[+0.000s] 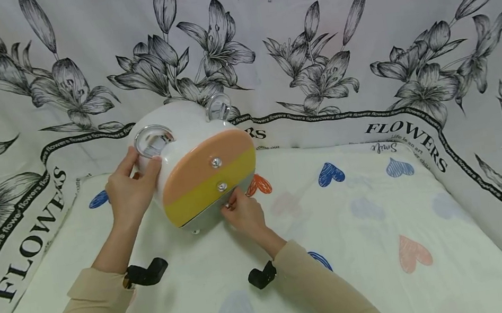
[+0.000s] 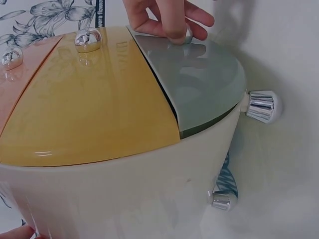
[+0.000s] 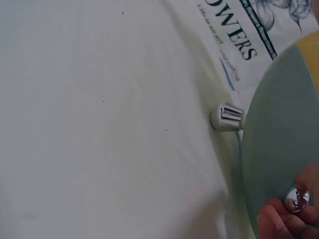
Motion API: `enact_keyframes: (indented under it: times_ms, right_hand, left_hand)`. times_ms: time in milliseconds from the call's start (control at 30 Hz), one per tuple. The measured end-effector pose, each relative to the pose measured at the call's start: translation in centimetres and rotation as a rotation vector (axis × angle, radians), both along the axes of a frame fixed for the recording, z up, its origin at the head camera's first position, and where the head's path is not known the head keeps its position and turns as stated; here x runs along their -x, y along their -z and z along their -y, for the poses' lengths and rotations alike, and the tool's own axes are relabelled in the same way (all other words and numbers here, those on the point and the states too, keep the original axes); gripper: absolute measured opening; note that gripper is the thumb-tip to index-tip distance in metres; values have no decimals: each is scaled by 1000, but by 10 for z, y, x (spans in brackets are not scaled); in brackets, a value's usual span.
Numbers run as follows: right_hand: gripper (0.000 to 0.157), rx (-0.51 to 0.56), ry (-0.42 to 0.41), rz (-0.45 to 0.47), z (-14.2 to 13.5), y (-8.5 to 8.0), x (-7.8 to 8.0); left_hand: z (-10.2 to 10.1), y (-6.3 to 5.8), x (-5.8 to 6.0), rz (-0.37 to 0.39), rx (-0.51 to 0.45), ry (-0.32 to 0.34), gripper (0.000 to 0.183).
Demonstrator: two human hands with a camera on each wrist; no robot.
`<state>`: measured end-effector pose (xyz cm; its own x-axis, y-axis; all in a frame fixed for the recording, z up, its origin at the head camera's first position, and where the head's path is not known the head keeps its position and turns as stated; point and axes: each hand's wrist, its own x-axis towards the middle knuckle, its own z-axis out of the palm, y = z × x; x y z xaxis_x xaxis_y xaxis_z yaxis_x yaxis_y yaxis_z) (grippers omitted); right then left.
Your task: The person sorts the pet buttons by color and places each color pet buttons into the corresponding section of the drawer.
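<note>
A rounded white drawer box [image 1: 183, 118] leans back on the bed-like surface, its striped front facing me. Its front has an orange drawer [image 1: 199, 164], a yellow drawer [image 1: 209, 185] and a grey-green drawer [image 2: 199, 89], with silver knobs. My left hand [image 1: 132, 186] grips the box's upper left side by a round silver ornament [image 1: 152, 140]. With thumb and fingers, my right hand [image 1: 245, 212] pinches the grey-green drawer's knob [image 3: 296, 200]. In the left wrist view, a thin dark gap shows along that drawer's edges.
Silver feet [image 2: 264, 106] stick out from the box's underside. A second silver ornament [image 1: 218, 107] stands on its top right. White cloth with printed hearts [image 1: 330, 173] lies beneath, and a flower-print curtain [image 1: 315, 62] hangs behind. Black wrist mounts [image 1: 148, 272] sit at both wrists.
</note>
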<state>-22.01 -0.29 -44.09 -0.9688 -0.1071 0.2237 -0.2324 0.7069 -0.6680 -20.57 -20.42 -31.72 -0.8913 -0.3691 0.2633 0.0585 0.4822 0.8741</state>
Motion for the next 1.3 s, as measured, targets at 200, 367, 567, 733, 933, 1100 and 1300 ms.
enact_keyframes:
  times_ms: [200, 367, 567, 733, 933, 1100, 1300]
  right_hand:
    - [17, -8, -18, 5, 2, -1, 1]
    - [17, -1, -18, 29, 3, -1, 1]
    - [18, 14, -61, 99, -2, -4, -4]
    - [18, 23, -165, 119, -12, -4, -6]
    - [27, -33, -300, 70, -30, -4, -10]
    - [29, -59, -321, 23, -54, -10, -14]
    - [25, -116, -235, -31, -93, -28, -15]
  left_hand:
    - [2, 0, -1, -16, 15, -1, 59]
    - [3, 1, -1, -24, 21, 2, 59]
    - [4, 1, -3, -18, 26, 20, 60]
    - [4, 2, -3, -16, 34, 20, 62]
    - [8, 2, -3, -23, 53, 21, 61]
    - [12, 3, -4, -31, 70, 62, 59]
    - [24, 6, -5, -43, 167, 134, 60]
